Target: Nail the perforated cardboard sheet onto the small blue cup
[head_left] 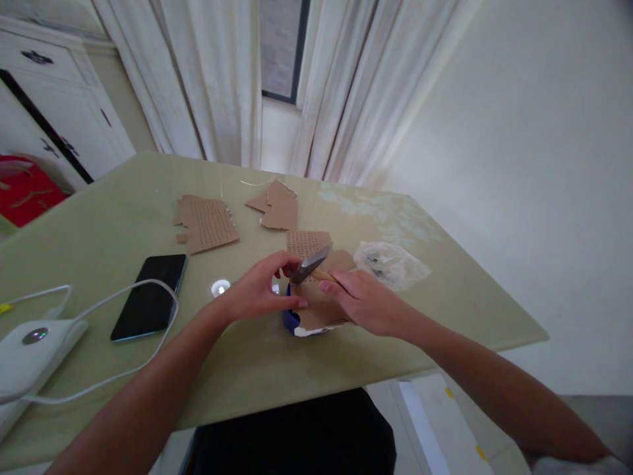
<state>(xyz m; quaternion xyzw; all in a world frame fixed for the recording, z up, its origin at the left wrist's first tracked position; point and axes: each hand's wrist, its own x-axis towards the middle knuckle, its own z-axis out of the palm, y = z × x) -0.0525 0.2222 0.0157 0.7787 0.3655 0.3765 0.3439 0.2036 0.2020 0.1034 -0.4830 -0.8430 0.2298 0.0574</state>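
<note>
My right hand (pixel 368 300) is closed around the wooden handle of a small hammer (pixel 310 265), its metal head pointing up and left over a cardboard piece (pixel 319 307). At the left edge of that piece, my left hand (pixel 264 287) grips it, thumb lying along the near side and fingers curled behind the hammer head. Those fingertips are partly hidden, so anything small between them cannot be made out. Beneath the cardboard shows a blue ring-shaped thing (pixel 291 320), like a tape roll. A perforated cardboard piece (pixel 307 243) lies just behind the hammer.
Further back lie a hole-covered cardboard sheet (pixel 210 224) and torn cardboard (pixel 281 208). A clear plastic bag (pixel 390 264) with small dark items is at right. To the left are a phone (pixel 151 297), a white cable (pixel 168 330), a white device (pixel 37 356) and a shiny round object (pixel 220 287).
</note>
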